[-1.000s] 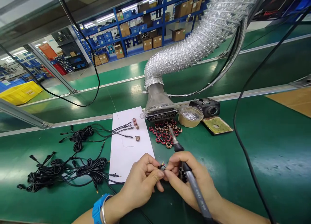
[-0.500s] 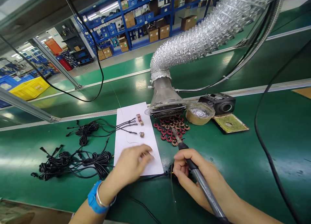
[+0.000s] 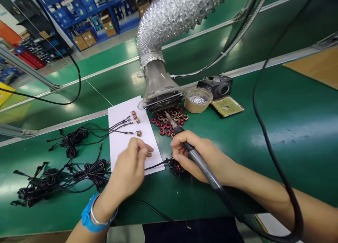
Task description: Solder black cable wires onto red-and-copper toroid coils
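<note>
My right hand (image 3: 206, 155) is wrapped round a soldering iron (image 3: 202, 165); its tip points up and left over a cluster of small red and tan ring coils (image 3: 161, 121). Beneath that hand lies a larger dark ring coil (image 3: 176, 168), partly covered, with a black cable (image 3: 155, 165) running to it. My left hand (image 3: 129, 169) is just above a white sheet of paper (image 3: 154, 152), its fingers curled together in a pinch; whatever is between them does not show. Several small copper-wound coils (image 3: 139, 133) and stripped cable ends lie on the sheet.
Bundled black cables (image 3: 96, 174) lie at left. A fume extractor nozzle (image 3: 157, 77) on a foil duct hangs behind the coils. A round tub (image 3: 198, 106), a black iron stand (image 3: 216, 86) and a sponge tray (image 3: 228, 107) stand to the right. The iron's cord loops at right.
The view has shifted right and down. My left hand's fingers have drawn closer together. My right hand still holds the soldering iron over the ring coils.
</note>
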Motion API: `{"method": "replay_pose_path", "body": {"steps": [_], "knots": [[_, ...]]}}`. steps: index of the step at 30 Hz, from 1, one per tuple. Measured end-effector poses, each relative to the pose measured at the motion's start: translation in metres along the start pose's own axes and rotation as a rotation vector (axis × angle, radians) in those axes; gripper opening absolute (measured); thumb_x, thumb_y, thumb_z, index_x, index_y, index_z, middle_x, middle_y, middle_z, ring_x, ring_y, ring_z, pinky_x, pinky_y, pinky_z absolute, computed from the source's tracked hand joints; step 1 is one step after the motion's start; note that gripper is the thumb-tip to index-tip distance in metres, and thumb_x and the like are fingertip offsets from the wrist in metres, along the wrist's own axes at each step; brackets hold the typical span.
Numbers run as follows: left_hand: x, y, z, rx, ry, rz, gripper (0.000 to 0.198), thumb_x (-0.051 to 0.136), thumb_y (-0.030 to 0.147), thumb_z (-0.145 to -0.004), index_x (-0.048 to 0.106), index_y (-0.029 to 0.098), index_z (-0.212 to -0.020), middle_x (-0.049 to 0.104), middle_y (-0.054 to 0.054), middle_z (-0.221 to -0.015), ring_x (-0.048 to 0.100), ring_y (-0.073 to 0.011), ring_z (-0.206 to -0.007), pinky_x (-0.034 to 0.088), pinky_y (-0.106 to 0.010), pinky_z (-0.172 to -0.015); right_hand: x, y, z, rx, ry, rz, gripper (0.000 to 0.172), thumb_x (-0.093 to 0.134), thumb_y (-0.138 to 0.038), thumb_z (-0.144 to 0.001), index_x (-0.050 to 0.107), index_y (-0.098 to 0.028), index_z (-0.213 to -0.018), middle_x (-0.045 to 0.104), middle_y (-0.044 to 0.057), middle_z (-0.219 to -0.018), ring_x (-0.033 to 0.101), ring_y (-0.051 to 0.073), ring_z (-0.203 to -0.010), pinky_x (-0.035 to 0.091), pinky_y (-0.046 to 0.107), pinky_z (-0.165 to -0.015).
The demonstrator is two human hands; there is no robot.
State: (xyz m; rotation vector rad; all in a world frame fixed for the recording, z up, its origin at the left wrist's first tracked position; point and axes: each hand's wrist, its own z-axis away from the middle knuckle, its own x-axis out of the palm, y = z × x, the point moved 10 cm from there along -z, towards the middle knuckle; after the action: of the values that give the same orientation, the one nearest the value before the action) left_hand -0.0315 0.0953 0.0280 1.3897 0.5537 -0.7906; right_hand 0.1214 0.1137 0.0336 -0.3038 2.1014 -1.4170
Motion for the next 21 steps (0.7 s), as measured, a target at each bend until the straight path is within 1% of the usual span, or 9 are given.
{"method": "replay_pose_path", "body": {"steps": [1,3,5,6,8,12,15,18,21], "knots": [[0.011,0.013,0.004,0.037,-0.050,0.048,0.012,0.031,0.030,-0.101,0.040,0.023,-0.097,0.064,-0.002,-0.098,0.064,-0.0172,-0.088,0.046,-0.030,-0.076,0.000,-0.002,-0.002,-0.007,-0.008,-0.008,0.026,0.052,-0.009,-0.084,0.044,-0.023,-0.104,0.056,-0.004,-0.077,0.053,0.008,-0.061,0.045,0.019,-0.059],[0.033,0.032,0.010,0.089,-0.146,0.082,0.012,0.031,0.031,-0.101,0.040,0.023,-0.097,0.063,-0.002,-0.090,0.062,-0.0171,-0.079,0.044,-0.029,-0.069,0.001,-0.006,-0.004,-0.026,-0.019,-0.018,0.025,0.052,-0.007,-0.084,0.045,-0.022,-0.102,0.056,-0.004,-0.078,0.054,0.008,-0.062,0.045,0.019,-0.059],[0.047,0.038,0.012,0.097,-0.204,0.129,0.015,0.030,0.031,-0.101,0.040,0.022,-0.095,0.060,-0.001,-0.083,0.058,-0.0156,-0.069,0.041,-0.028,-0.063,0.002,-0.010,-0.004,-0.056,-0.040,-0.041,0.025,0.051,-0.006,-0.084,0.045,-0.022,-0.102,0.056,-0.004,-0.078,0.056,0.008,-0.063,0.045,0.018,-0.058],[0.050,0.037,0.011,0.091,-0.213,0.159,0.016,0.030,0.032,-0.101,0.041,0.022,-0.094,0.059,0.000,-0.081,0.055,-0.0146,-0.066,0.039,-0.027,-0.061,0.003,-0.011,-0.004,-0.073,-0.050,-0.052,0.025,0.051,-0.006,-0.084,0.045,-0.021,-0.102,0.057,-0.004,-0.078,0.056,0.008,-0.063,0.045,0.018,-0.058],[0.049,0.033,0.009,0.072,-0.210,0.207,0.019,0.031,0.034,-0.101,0.042,0.022,-0.093,0.057,0.000,-0.079,0.052,-0.0133,-0.064,0.038,-0.026,-0.061,-0.002,-0.013,-0.003,-0.088,-0.046,-0.054,0.025,0.051,-0.005,-0.084,0.046,-0.021,-0.103,0.058,-0.003,-0.078,0.056,0.008,-0.064,0.046,0.018,-0.058],[0.044,0.026,0.008,0.043,-0.225,0.236,0.021,0.034,0.036,-0.101,0.046,0.021,-0.092,0.057,0.000,-0.080,0.050,-0.0142,-0.071,0.038,-0.027,-0.065,-0.029,-0.012,0.001,-0.071,0.065,-0.022,0.026,0.054,-0.007,-0.084,0.048,-0.021,-0.106,0.062,-0.001,-0.085,0.057,0.008,-0.065,0.049,0.018,-0.061],[0.047,0.021,0.011,0.009,-0.271,0.249,0.022,0.036,0.037,-0.100,0.048,0.021,-0.091,0.056,0.000,-0.079,0.049,-0.0142,-0.071,0.037,-0.026,-0.064,-0.046,-0.012,0.005,-0.076,0.137,0.034,0.025,0.054,-0.009,-0.086,0.049,-0.022,-0.107,0.063,-0.001,-0.086,0.058,0.009,-0.065,0.050,0.020,-0.061],[0.055,0.014,0.013,-0.026,-0.315,0.235,0.021,0.036,0.036,-0.100,0.048,0.021,-0.090,0.055,0.000,-0.077,0.047,-0.0136,-0.068,0.036,-0.026,-0.061,-0.050,-0.011,0.008,-0.124,0.166,0.127,0.024,0.055,-0.007,-0.085,0.051,-0.022,-0.103,0.064,0.000,-0.085,0.059,0.011,-0.066,0.051,0.022,-0.063],[0.061,0.009,0.014,-0.034,-0.346,0.206,0.020,0.036,0.034,-0.100,0.047,0.021,-0.090,0.054,0.000,-0.074,0.046,-0.0134,-0.064,0.036,-0.025,-0.058,-0.047,-0.004,0.011,-0.142,0.156,0.170,0.024,0.054,-0.006,-0.085,0.051,-0.023,-0.102,0.064,0.000,-0.081,0.058,0.013,-0.064,0.050,0.027,-0.061]]}}
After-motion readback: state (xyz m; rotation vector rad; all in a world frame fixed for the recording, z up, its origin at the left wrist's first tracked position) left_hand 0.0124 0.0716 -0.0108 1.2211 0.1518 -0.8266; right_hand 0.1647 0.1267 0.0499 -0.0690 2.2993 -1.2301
